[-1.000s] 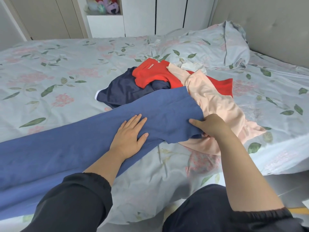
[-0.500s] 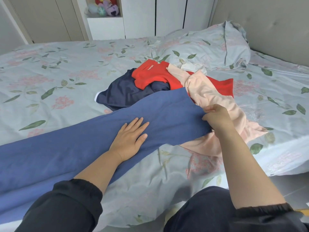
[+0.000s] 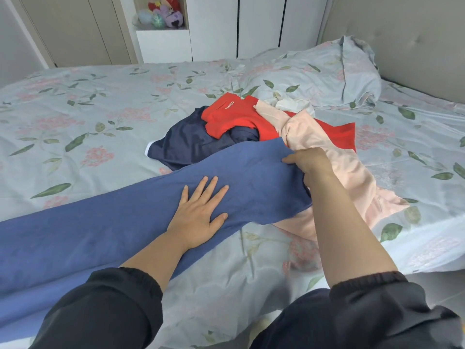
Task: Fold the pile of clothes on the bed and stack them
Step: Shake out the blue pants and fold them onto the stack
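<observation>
- While our left hand (image 3: 198, 217) lies flat on it with fingers straight and spread, the blue garment (image 3: 113, 227) stretches across the near side of the bed, from the near left edge of the view to the clothes pile in the middle.
- Our right hand (image 3: 310, 162) grips the garment's far right end, with the thumb on top of the cloth and the fingers curled round its edge; that end overlaps the pile.
- Just beyond that end lies the rest of the pile, starting with a navy garment (image 3: 191, 144) that has white trim at its left corner and is partly covered by the blue cloth.
- A red garment (image 3: 231, 114) with small light lettering lies on the navy one, and more red shows further right.
- A pale pink garment (image 3: 347, 167) runs across the red one and down toward the near right, passing under our right wrist and spreading toward the bed's near edge.
- A crumpled white piece (image 3: 289, 103) sits at the far side of the pile, just beside the pillow.
- The bed (image 3: 75, 109) has a grey sheet printed with pink flowers and green leaves.
- A pillow (image 3: 327, 76) in the same print lies at the far right, near a padded grey headboard (image 3: 402, 46).
- Dark sleeves (image 3: 108, 311) are bunched on both our forearms at the near edge of the view.
- Beyond the bed stand pale wardrobe doors (image 3: 75, 28), and beside them an open niche (image 3: 161, 23) holds several plush toys (image 3: 163, 11).
</observation>
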A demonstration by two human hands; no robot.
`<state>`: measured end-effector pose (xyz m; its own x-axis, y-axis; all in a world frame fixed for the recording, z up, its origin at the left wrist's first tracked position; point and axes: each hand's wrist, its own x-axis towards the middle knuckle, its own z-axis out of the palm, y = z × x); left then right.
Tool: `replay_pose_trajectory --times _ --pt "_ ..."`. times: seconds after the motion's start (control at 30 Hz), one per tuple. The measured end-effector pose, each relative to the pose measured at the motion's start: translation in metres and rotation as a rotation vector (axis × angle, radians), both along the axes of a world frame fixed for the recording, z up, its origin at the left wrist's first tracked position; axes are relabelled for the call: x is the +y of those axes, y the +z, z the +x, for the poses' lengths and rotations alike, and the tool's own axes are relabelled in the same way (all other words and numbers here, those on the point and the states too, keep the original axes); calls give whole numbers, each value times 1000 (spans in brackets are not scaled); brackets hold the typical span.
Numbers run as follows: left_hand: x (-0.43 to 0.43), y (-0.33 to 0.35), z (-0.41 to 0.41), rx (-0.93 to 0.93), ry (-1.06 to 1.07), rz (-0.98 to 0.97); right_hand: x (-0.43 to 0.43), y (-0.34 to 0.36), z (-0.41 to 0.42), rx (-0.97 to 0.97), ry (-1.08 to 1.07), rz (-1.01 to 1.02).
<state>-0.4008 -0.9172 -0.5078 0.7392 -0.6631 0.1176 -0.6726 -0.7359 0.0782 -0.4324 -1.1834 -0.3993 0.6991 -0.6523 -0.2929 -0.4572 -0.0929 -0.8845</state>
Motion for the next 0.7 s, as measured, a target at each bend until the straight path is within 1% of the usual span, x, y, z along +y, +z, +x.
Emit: replay_pose_trajectory --times 0.03,0.07,0.13,0.17,0.2,0.23,0.27,0.33,0.37,0.4,0.47,0.53,0.6,0.7 --pt "0 0 0 -3 -4 -4 1 3 0 -11 3 8" --pt "1 -1 0 -6 -9 -7 1 6 0 -72 16 64" --pt "0 -1 0 -3 -18 -20 1 7 -1 -253 50 240" --pt "0 -1 0 4 -21 -30 1 6 -2 -308 72 309" --pt "0 0 0 11 -24 -39 1 4 -2 -320 89 317" --pt "0 0 0 15 -24 -43 2 3 -2 -284 89 244" --pt "0 1 0 16 -23 -42 3 2 -2 -196 72 110" --pt "0 1 -1 14 -19 -34 1 0 0 -18 -1 -227" --pt "0 1 -1 16 -16 -33 0 0 2 28 -15 -329" --pt "0 2 -1 19 -14 -31 0 -1 3 60 -5 -369" --pt "-1 2 -1 24 -13 -33 1 -2 4 116 43 -350" --pt "-1 3 -2 29 -13 -39 0 -3 3 102 97 -360" --pt "0 3 -2 31 -11 -37 0 -6 3 -24 128 -435" --pt "-1 6 -3 37 -8 -26 11 -9 4 -171 91 -530"
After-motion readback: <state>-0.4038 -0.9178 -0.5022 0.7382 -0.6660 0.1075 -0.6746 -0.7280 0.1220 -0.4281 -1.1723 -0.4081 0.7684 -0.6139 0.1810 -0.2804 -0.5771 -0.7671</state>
